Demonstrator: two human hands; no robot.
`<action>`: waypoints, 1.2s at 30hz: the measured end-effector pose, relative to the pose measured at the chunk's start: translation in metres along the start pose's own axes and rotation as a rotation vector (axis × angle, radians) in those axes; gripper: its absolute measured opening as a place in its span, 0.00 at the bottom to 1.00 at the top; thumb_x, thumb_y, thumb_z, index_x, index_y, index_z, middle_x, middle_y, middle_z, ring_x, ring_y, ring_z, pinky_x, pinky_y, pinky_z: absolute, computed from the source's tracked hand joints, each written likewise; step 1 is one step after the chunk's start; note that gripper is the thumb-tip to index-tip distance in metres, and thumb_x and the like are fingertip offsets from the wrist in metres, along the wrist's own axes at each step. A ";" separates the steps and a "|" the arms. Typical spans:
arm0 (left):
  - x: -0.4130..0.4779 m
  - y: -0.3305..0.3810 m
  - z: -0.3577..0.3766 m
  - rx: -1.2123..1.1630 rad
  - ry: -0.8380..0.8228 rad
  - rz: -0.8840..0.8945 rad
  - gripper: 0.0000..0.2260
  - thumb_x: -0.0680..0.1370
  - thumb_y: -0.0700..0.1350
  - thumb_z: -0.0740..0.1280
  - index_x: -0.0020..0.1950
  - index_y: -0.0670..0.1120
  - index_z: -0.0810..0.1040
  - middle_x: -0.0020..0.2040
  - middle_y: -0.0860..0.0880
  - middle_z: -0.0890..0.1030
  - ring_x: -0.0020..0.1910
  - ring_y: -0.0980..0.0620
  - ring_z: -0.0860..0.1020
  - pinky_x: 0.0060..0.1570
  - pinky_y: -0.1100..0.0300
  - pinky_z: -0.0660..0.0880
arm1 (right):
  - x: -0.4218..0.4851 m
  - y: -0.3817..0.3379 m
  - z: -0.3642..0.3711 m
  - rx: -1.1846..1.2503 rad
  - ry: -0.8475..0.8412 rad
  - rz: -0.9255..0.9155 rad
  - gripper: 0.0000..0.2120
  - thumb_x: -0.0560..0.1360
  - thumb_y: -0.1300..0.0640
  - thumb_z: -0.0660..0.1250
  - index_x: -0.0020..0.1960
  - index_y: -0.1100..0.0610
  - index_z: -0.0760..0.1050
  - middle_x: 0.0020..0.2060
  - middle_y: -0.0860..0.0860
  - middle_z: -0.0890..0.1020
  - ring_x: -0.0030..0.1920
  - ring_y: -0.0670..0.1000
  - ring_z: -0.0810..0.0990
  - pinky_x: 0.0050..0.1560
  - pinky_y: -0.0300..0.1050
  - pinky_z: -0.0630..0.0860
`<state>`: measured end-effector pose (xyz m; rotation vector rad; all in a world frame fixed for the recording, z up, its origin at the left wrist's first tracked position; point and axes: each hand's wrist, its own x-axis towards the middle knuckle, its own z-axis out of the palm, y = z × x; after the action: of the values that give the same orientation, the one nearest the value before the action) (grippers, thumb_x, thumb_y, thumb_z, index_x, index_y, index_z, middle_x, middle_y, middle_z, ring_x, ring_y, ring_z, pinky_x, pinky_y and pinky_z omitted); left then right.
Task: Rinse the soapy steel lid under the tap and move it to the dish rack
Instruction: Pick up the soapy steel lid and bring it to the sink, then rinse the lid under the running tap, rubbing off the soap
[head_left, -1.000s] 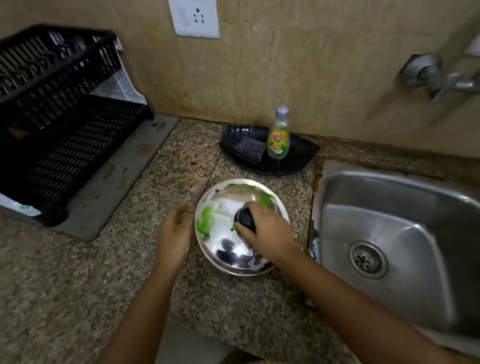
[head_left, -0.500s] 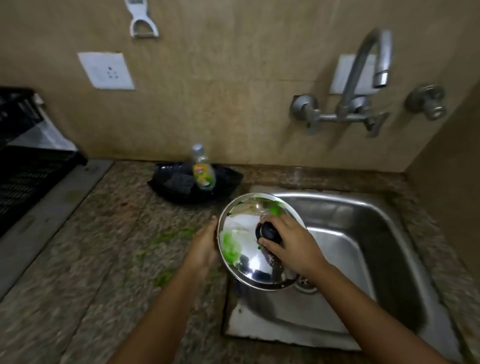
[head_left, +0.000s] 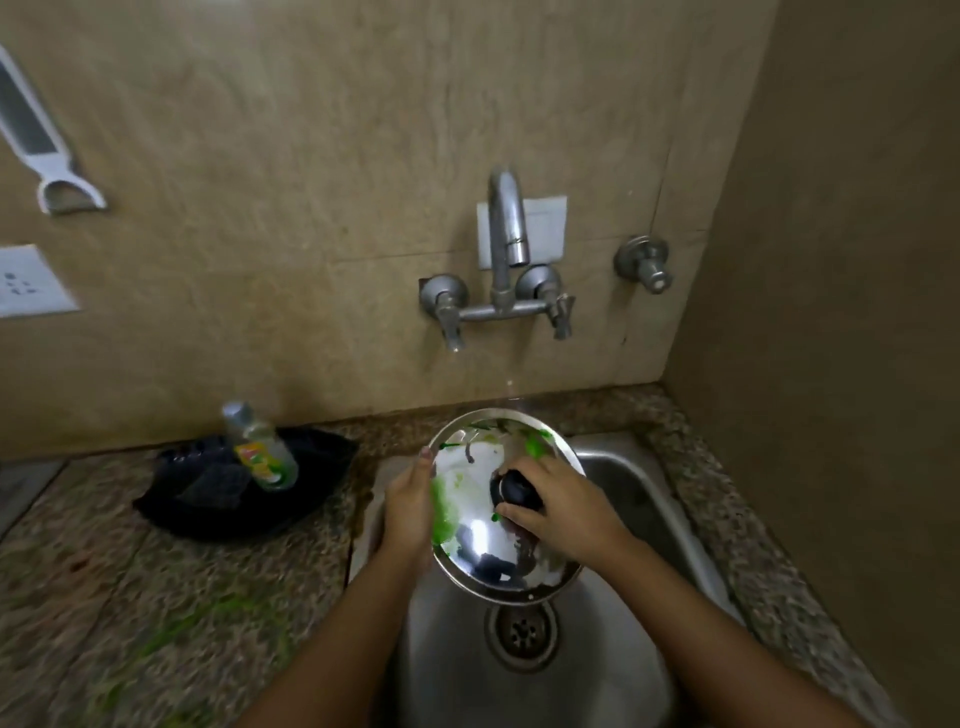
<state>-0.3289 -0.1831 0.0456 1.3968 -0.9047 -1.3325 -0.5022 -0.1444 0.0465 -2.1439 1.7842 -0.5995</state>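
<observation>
The right hand (head_left: 563, 512) has its fingers (head_left: 519, 514) curled tight around the black knob (head_left: 517, 488) at the centre of the steel lid (head_left: 488, 545), thumb on the near side, so the knob is mostly wrapped and only its rounded dark top shows. The left hand (head_left: 410, 512) lies against the lid's left rim with the fingers together and nearly straight, cupping the edge from behind; one fingertip pokes up past the rim. Whether those fingers press on the underside cannot be told.

The lid is a round, shallow dome of polished steel, mirror-bright, tilted with its top face toward the camera. Smears of green soap streak its left side and upper edge. It is held in the air over the sink (head_left: 639, 499), above the drain (head_left: 522, 631), and below the spout of the tap (head_left: 506, 223).

The sink is brushed steel with rounded corners, set into a speckled granite table (head_left: 130, 587) that carries faint green streaks. The tap is dull grey metal, a curved pipe with two lever handles, fixed to a beige tiled wall. To the left on the table sits a black leaf-shaped tray (head_left: 171, 512) with a clear soap bottle (head_left: 260, 447) and a dark scrub pad (head_left: 213, 486), all blurred.
</observation>
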 end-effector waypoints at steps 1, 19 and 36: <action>0.007 0.003 0.002 0.009 0.001 -0.002 0.15 0.81 0.49 0.60 0.41 0.44 0.81 0.36 0.46 0.84 0.32 0.52 0.82 0.35 0.60 0.77 | 0.006 0.001 -0.008 0.006 -0.007 0.034 0.20 0.74 0.39 0.63 0.63 0.44 0.69 0.57 0.48 0.79 0.58 0.52 0.76 0.47 0.44 0.71; 0.046 0.022 0.018 -0.019 -0.063 0.003 0.14 0.80 0.49 0.63 0.43 0.42 0.82 0.44 0.40 0.84 0.45 0.40 0.82 0.52 0.47 0.77 | 0.141 0.016 -0.078 0.425 0.674 0.496 0.22 0.78 0.43 0.61 0.41 0.62 0.78 0.37 0.58 0.82 0.40 0.58 0.80 0.38 0.47 0.71; 0.036 0.021 0.021 -0.112 -0.152 0.018 0.13 0.80 0.46 0.62 0.41 0.41 0.81 0.31 0.49 0.84 0.28 0.55 0.82 0.27 0.66 0.76 | 0.082 0.002 -0.057 0.332 0.529 0.423 0.20 0.80 0.45 0.58 0.64 0.56 0.75 0.51 0.55 0.83 0.53 0.57 0.81 0.47 0.46 0.72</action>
<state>-0.3424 -0.2264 0.0574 1.2114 -0.9254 -1.4684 -0.5198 -0.2231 0.1060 -1.4074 2.1194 -1.3188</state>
